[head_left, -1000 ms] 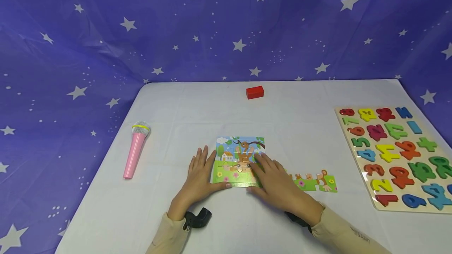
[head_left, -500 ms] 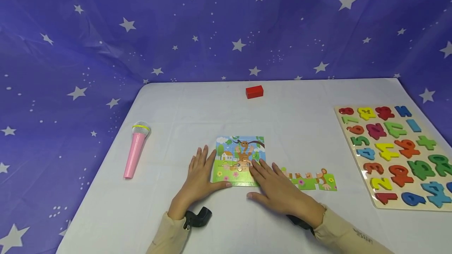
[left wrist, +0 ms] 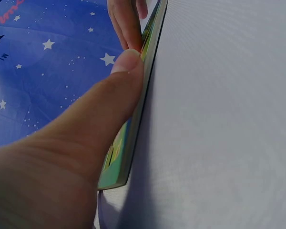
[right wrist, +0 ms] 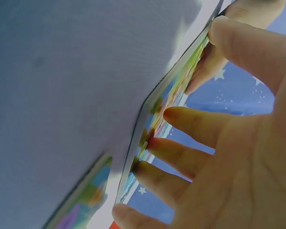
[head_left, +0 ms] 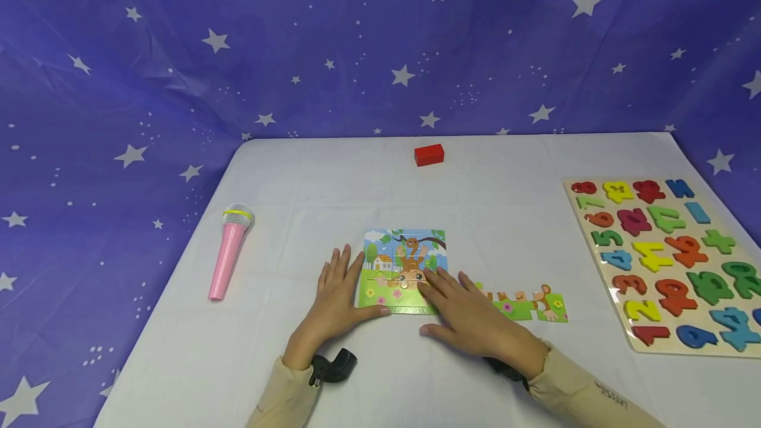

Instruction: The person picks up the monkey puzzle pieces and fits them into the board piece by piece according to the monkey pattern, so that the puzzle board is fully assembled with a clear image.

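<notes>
A jigsaw puzzle (head_left: pixel 386 263) in a flat square board shows a monkey hanging from a branch, a house and flowers. Along its left side lies my left hand (head_left: pixel 335 292), fingers straight, thumb on the near edge; the left wrist view shows that thumb (left wrist: pixel 126 71) at the board's rim. My right hand (head_left: pixel 470 312) stretches over the board's right part and hides its near right corner. In the right wrist view its spread fingertips (right wrist: pixel 174 114) touch the pieces. Loose puzzle pieces (head_left: pixel 553 307) with grass and monkey parts lie right of that hand, which partly covers them.
To the left lies a pink toy microphone (head_left: pixel 228 256). A red block (head_left: pixel 429 155) sits near the table's far edge. At right is a wooden board (head_left: pixel 645 289) of coloured numbers and letters. A starry purple cloth (head_left: pixel 357 51) hangs behind.
My right hand has shifted slightly right and toward me, its thumb now off the board's near edge, and the monkey's face shows more. The left hand stays in place.
</notes>
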Demonstrator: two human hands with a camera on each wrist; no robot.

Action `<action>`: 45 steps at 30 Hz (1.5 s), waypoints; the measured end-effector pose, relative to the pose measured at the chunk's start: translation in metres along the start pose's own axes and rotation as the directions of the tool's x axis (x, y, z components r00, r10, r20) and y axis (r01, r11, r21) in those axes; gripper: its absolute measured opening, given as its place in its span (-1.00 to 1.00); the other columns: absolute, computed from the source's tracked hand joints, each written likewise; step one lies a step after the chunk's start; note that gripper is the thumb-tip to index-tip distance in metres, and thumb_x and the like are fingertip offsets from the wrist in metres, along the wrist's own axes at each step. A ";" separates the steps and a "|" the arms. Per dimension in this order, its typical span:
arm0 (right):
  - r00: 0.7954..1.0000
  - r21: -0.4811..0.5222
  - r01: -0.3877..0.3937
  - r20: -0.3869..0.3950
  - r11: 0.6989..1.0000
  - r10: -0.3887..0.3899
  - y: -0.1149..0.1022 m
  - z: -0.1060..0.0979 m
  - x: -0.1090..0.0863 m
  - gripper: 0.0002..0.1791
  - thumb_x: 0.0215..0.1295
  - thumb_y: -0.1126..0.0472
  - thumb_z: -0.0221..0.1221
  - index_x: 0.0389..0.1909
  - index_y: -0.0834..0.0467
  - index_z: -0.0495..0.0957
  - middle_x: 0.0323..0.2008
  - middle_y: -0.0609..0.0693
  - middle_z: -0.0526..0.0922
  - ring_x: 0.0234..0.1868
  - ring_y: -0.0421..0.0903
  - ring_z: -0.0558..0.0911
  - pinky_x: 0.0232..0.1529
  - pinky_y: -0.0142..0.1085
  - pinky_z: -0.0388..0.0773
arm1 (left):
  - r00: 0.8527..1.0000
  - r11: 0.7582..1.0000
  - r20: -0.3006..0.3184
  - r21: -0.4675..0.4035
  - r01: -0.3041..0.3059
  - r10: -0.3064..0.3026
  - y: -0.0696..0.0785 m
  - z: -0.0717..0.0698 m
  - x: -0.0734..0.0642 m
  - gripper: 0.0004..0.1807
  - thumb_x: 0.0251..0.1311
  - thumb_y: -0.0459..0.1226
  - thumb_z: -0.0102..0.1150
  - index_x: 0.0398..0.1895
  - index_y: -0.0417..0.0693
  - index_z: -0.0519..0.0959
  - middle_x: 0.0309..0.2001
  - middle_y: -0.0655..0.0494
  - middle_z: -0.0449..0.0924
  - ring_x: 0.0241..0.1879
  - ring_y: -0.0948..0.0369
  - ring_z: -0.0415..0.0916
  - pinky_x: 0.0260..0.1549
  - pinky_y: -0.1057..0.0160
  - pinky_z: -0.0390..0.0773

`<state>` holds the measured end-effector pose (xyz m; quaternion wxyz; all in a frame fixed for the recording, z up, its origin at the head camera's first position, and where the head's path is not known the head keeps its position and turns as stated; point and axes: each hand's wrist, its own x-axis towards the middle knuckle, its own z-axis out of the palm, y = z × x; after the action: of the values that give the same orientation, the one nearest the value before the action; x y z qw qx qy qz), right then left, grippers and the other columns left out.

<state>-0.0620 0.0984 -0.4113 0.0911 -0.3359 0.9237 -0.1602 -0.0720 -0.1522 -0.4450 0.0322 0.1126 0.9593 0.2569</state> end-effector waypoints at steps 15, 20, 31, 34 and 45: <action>0.999 0.062 0.009 -0.038 0.998 -0.006 0.006 -0.002 -0.001 -0.37 0.21 -0.17 0.04 0.23 0.08 0.33 0.33 0.11 0.23 0.36 0.14 0.17 0.30 0.08 0.13 | 1.000 1.000 0.007 0.006 0.004 -0.004 0.001 -0.001 0.000 0.16 -0.25 0.25 0.28 0.39 -0.09 0.01 0.44 -0.17 -0.24 0.43 -0.08 -0.38 0.34 -0.14 -0.25; 0.997 0.043 0.031 -0.073 0.999 -0.027 0.012 -0.005 -0.002 -0.48 0.21 -0.11 0.08 0.14 0.06 0.42 0.26 0.11 0.33 0.33 0.11 0.24 0.27 0.05 0.19 | 1.000 1.000 0.003 0.002 0.006 -0.006 0.002 -0.002 -0.001 0.16 -0.25 0.24 0.29 0.39 -0.09 0.01 0.44 -0.17 -0.24 0.43 -0.08 -0.38 0.34 -0.13 -0.25; 0.984 0.029 -0.099 -0.144 0.995 0.102 0.040 -0.023 -0.013 -0.30 -0.03 -0.15 0.27 0.11 0.12 0.42 0.07 0.06 0.52 0.13 0.06 0.46 0.14 0.03 0.32 | 1.000 1.000 0.002 -0.003 0.006 -0.006 0.001 0.000 -0.001 0.17 -0.27 0.24 0.30 0.39 -0.08 0.02 0.44 -0.17 -0.24 0.43 -0.08 -0.38 0.33 -0.14 -0.25; 0.982 0.019 -0.127 -0.141 0.992 0.128 0.050 -0.026 -0.018 -0.25 -0.12 -0.16 0.32 0.10 0.14 0.43 0.03 0.05 0.55 0.09 0.04 0.49 0.08 0.03 0.35 | 1.000 1.000 0.007 -0.002 0.007 -0.007 0.001 0.000 -0.001 0.17 -0.27 0.25 0.29 0.40 -0.08 0.01 0.44 -0.16 -0.25 0.43 -0.07 -0.38 0.34 -0.13 -0.26; 0.974 0.044 -0.186 -0.121 0.982 0.190 0.071 -0.027 -0.031 -0.23 -0.22 -0.16 0.37 0.05 0.15 0.47 0.02 0.10 0.51 0.05 0.08 0.49 -0.01 0.03 0.40 | 1.000 1.000 0.014 -0.007 0.018 -0.018 0.001 -0.001 0.000 0.18 -0.27 0.25 0.29 0.40 -0.07 0.00 0.44 -0.14 -0.27 0.43 -0.06 -0.41 0.34 -0.12 -0.28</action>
<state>-0.0880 0.1757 -0.4095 0.0533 -0.2347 0.9526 -0.1862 -0.0720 -0.1518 -0.4442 0.0417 0.1057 0.9591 0.2593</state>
